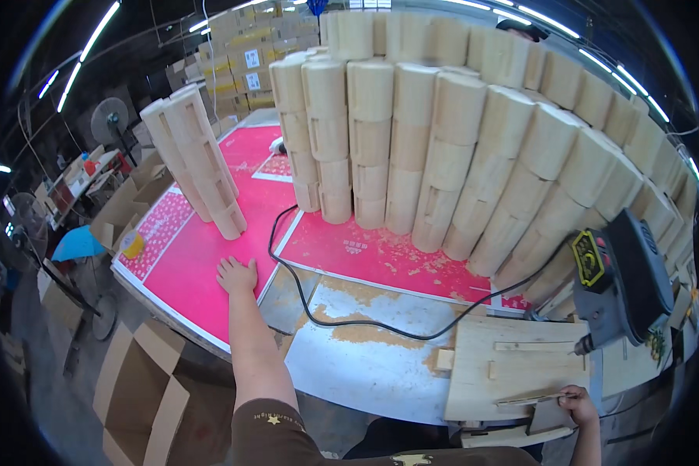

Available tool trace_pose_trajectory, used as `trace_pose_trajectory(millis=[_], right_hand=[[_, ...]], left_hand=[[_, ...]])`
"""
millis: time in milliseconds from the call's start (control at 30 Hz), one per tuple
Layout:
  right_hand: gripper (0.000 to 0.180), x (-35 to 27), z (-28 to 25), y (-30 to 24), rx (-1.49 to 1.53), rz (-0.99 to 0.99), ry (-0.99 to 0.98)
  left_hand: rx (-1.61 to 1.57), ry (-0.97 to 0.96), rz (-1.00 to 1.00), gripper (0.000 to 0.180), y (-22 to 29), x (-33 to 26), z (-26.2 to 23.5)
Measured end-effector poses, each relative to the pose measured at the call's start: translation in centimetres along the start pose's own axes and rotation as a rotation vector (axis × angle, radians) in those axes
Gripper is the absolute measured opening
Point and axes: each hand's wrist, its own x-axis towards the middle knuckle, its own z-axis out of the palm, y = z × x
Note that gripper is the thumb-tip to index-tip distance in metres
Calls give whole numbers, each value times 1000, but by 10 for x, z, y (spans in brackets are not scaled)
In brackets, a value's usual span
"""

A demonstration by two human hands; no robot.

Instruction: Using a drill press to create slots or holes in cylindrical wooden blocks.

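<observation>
My left hand (pixel 237 276) lies flat on the pink sheet (pixel 202 291), fingers spread, holding nothing. It is just below a small group of tall stacks of pale wooden pieces (pixel 198 159) with rounded sides and slots. At the lower right, my right hand (pixel 579 405) is curled at the end of a thin wooden strip (pixel 524 400), over the near edge of a wooden board (pixel 474 392). A small flat brownish piece (pixel 550 417) hangs beside those fingers. Above the board stands a dark bench drill (pixel 625 279), its chuck (pixel 584 346) pointing down.
A long wall of stacked wooden pieces (pixel 404 155) fills the far side. A black cable (pixel 369 321) loops across the sawdust-strewn white tabletop (pixel 357 365) to the drill. Yellow tape (pixel 132 245) sits at the left edge. An open carton (pixel 144 388) stands below, near a fan (pixel 93 314).
</observation>
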Motion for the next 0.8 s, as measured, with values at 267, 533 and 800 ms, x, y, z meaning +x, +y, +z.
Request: trace_pose_trajectory(millis=[267,533,800], right_hand=[[26,-4,10,-12,-193,-83,-49],[22,-8,0,19,-157,-286,-215],[23,-48,-33,-1,157,-497,-242]], left_hand=[[214,-582,193,58,5,-52,-68],[-508,-438,634,59,58,-217,-130],[-894,-318,1154,58,100,-494,-124]])
